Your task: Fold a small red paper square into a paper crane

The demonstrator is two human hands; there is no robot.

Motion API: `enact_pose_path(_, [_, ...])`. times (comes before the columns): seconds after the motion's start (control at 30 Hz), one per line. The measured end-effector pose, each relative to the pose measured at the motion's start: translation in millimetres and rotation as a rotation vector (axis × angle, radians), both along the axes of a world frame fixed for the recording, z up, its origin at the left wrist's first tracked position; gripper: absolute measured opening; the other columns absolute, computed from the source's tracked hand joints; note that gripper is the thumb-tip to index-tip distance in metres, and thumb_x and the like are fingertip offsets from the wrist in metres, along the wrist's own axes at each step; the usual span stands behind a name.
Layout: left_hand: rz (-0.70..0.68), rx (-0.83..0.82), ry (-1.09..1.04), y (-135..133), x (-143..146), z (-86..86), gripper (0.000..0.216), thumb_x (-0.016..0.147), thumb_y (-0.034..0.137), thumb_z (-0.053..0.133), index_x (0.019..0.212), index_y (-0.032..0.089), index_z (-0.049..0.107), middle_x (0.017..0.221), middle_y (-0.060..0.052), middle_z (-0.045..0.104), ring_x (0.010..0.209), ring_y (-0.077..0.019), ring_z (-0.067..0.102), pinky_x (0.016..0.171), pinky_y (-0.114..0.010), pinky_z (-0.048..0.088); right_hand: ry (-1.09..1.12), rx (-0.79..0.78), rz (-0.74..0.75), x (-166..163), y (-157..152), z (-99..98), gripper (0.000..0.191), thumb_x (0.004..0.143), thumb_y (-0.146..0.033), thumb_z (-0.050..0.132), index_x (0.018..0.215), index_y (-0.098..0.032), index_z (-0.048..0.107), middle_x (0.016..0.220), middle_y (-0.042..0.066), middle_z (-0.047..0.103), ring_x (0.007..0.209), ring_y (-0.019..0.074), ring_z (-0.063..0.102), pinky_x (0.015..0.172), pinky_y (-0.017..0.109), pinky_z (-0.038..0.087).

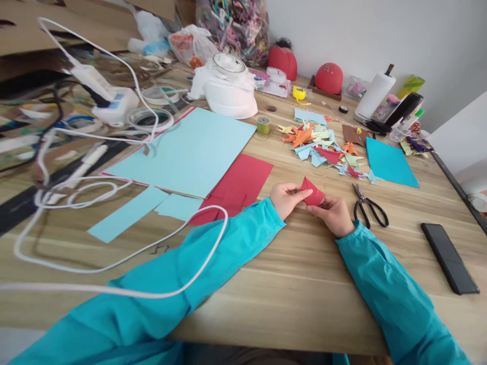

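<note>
Between my two hands is a small folded piece of red paper [312, 190], held just above the wooden table. My left hand [286, 199] pinches its left side with thumb and fingers. On the lower right side, my right hand [335, 213] grips the same piece. Just right of that hand lies a pair of black-handled scissors [369, 205], blades pointing away. Beyond the hands is a pile of folded paper shapes [323, 144] in orange, light blue, red and pale green. Flat red paper [243, 182] lies to the left, partly under light blue sheets [190, 152].
A white cable [205, 266] loops over the left side and across my left sleeve. A black phone [450, 258] lies at the right. Farther back are a bright blue sheet [391, 161], a green thread spool [263, 124], a yellow tape measure [299, 93] and a white-wrapped bundle [228, 88].
</note>
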State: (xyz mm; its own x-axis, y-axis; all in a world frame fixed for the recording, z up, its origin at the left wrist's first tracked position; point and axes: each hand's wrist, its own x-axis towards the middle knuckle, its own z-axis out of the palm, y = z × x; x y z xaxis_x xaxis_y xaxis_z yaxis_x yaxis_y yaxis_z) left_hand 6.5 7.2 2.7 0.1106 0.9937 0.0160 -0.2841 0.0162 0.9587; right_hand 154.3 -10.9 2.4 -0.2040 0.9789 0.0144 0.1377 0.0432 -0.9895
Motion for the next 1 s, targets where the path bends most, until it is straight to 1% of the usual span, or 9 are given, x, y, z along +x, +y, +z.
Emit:
enact_pose_path(0.07, [-0.002,-0.012,-0.012,1.0,-0.1,-1.6,0.025,0.058,0.035,0.075,0.071,0.014,0.071,0.075,-0.005,0.072,0.073,-0.0195,0.065,0.074,-0.034,0.052,-0.034,-0.004,-0.012,0.8,-0.2,1.1,0.028,0.056,-0.037,0.078,0.071,-0.016,0.069,0.059,0.0,0.065,0.046,0.0101,0.05,0.044,0.024,0.04])
enact_pose_path(0.17, [-0.021,-0.016,-0.019,1.7,-1.2,-4.6,0.026,0.059,0.037,0.073,0.073,0.015,0.072,0.075,-0.004,0.072,0.072,-0.019,0.065,0.073,-0.033,0.052,-0.068,-0.02,-0.016,1.8,-0.8,3.5,0.028,0.057,-0.039,0.077,0.062,-0.015,0.065,0.054,0.0,0.063,0.041,0.0084,0.047,0.04,0.023,0.036])
enact_pose_path(0.23, [-0.04,-0.002,-0.016,2.0,-2.0,-6.0,0.026,0.062,0.039,0.072,0.074,0.016,0.072,0.076,-0.004,0.072,0.072,-0.0186,0.065,0.072,-0.032,0.052,-0.079,-0.026,-0.011,2.4,-1.0,4.2,0.029,0.058,-0.04,0.077,0.061,-0.014,0.063,0.053,0.001,0.063,0.039,0.0076,0.045,0.038,0.022,0.034])
enact_pose_path(0.33, [-0.029,0.018,-0.015,2.9,-1.8,-6.8,0.03,0.066,0.044,0.067,0.069,0.015,0.071,0.072,-0.004,0.071,0.071,-0.0188,0.064,0.071,-0.031,0.051,-0.089,-0.025,-0.01,3.3,-1.1,3.0,0.03,0.058,-0.04,0.076,0.062,-0.014,0.061,0.051,0.0,0.062,0.036,0.0067,0.043,0.035,0.021,0.03])
enact_pose_path(0.53, [-0.002,-0.062,-0.153,6.1,1.8,-7.7,0.048,0.072,0.059,0.054,0.065,0.013,0.068,0.066,-0.007,0.069,0.071,-0.0205,0.065,0.069,-0.033,0.052,-0.079,-0.041,-0.046,2.2,-1.0,2.6,0.033,0.054,-0.042,0.078,0.058,-0.015,0.06,0.048,0.0,0.06,0.035,0.0071,0.042,0.034,0.021,0.029])
enact_pose_path(0.63, [-0.014,-0.015,-0.098,5.8,0.7,-8.3,0.046,0.071,0.057,0.057,0.064,0.013,0.069,0.066,-0.006,0.069,0.071,-0.0199,0.064,0.071,-0.033,0.051,-0.065,-0.049,-0.049,0.7,-0.9,5.3,0.032,0.053,-0.041,0.079,0.059,-0.015,0.06,0.051,0.001,0.062,0.036,0.0074,0.044,0.034,0.022,0.033])
enact_pose_path(0.73, [-0.091,0.007,-0.04,3.0,-1.0,-4.8,0.04,0.069,0.051,0.062,0.069,0.012,0.071,0.067,-0.006,0.069,0.071,-0.0195,0.064,0.072,-0.033,0.051,-0.038,-0.039,-0.044,-0.1,-0.8,7.2,0.03,0.055,-0.04,0.078,0.062,-0.015,0.063,0.055,0.001,0.064,0.038,0.0075,0.045,0.036,0.022,0.037])
enact_pose_path(0.83, [-0.074,-0.003,0.01,-0.7,-0.8,0.7,0.03,0.061,0.041,0.072,0.074,0.014,0.072,0.07,-0.004,0.071,0.068,-0.0179,0.064,0.072,-0.032,0.052,-0.024,-0.024,-0.024,-0.6,-0.9,7.1,0.029,0.057,-0.041,0.076,0.064,-0.015,0.065,0.057,0.002,0.064,0.041,0.008,0.047,0.039,0.022,0.039])
enact_pose_path(1.0, [-0.051,0.005,0.075,-2.8,0.7,2.0,0.029,0.06,0.037,0.073,0.076,0.012,0.072,0.07,-0.006,0.07,0.066,-0.0178,0.064,0.068,-0.032,0.052,-0.03,0.011,0.057,-1.0,-1.8,5.2,0.031,0.055,-0.038,0.078,0.073,-0.016,0.066,0.059,-0.001,0.062,0.048,0.0092,0.049,0.045,0.023,0.041])
